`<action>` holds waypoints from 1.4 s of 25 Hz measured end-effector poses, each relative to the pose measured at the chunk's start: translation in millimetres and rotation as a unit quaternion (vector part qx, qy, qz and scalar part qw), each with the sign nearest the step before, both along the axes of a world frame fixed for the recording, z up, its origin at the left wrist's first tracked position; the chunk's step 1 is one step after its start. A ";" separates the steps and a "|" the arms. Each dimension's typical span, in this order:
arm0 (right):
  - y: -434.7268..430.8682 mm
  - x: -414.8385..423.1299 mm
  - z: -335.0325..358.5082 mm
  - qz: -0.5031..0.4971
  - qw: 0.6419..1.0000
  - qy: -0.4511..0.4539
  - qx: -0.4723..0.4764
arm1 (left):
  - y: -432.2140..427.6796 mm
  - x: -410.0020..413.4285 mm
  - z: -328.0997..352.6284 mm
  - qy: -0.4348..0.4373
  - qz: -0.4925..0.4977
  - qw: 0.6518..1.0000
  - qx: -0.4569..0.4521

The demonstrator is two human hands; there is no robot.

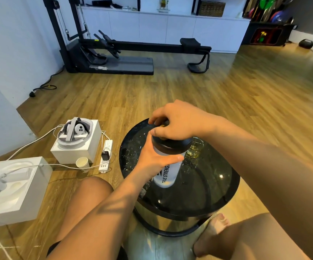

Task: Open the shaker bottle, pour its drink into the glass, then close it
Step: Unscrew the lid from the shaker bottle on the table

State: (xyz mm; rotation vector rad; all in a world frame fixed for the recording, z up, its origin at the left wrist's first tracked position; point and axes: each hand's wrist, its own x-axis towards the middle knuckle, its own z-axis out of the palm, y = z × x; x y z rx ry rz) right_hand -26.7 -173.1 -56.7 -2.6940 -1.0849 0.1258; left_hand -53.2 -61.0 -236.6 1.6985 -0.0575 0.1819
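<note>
We note the left hand wrapped closed round the shaker bottle just below its cap, steadying it upright on the dark round worktop; the right hand closes its grip over the black lid, apparently to turn it; the glass stands just right of the bottle, holding yellowish liquid; whether the lid is coming off or going on we cannot tell.

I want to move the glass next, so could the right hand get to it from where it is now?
Probably yes: the glass stands just behind the shaker bottle, under the right hand, which would first have to release the lid.
</note>
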 end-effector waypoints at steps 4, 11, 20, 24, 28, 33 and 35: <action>-3.9 -2.3 2.7 0.008 0.992 0.057 0.115 | -0.6 -0.4 1.1 -0.007 -0.002 1.000 0.000; 0.9 2.3 -7.6 -0.173 0.982 -0.030 -0.063 | 0.3 -0.1 0.6 0.000 -0.013 1.000 -0.012; -1.7 2.7 -10.0 -0.048 0.987 0.036 0.147 | -0.5 -2.8 3.2 0.008 -0.002 1.000 -0.001; -1.7 5.6 -17.7 -0.091 0.994 -0.043 -0.036 | 1.1 -0.6 0.5 0.015 -0.011 1.000 -0.007; 8.5 -8.4 -16.9 0.001 0.994 0.056 0.097 | -1.8 -2.8 3.9 0.022 -0.007 0.999 -0.022; 11.5 -11.1 -17.2 -0.004 0.981 -0.057 0.183 | -2.2 -3.4 5.9 0.023 -0.003 0.999 -0.024; 2.9 -0.9 -13.9 -0.111 0.985 -0.124 0.054 | -1.2 -2.1 2.2 0.016 -0.006 1.000 -0.022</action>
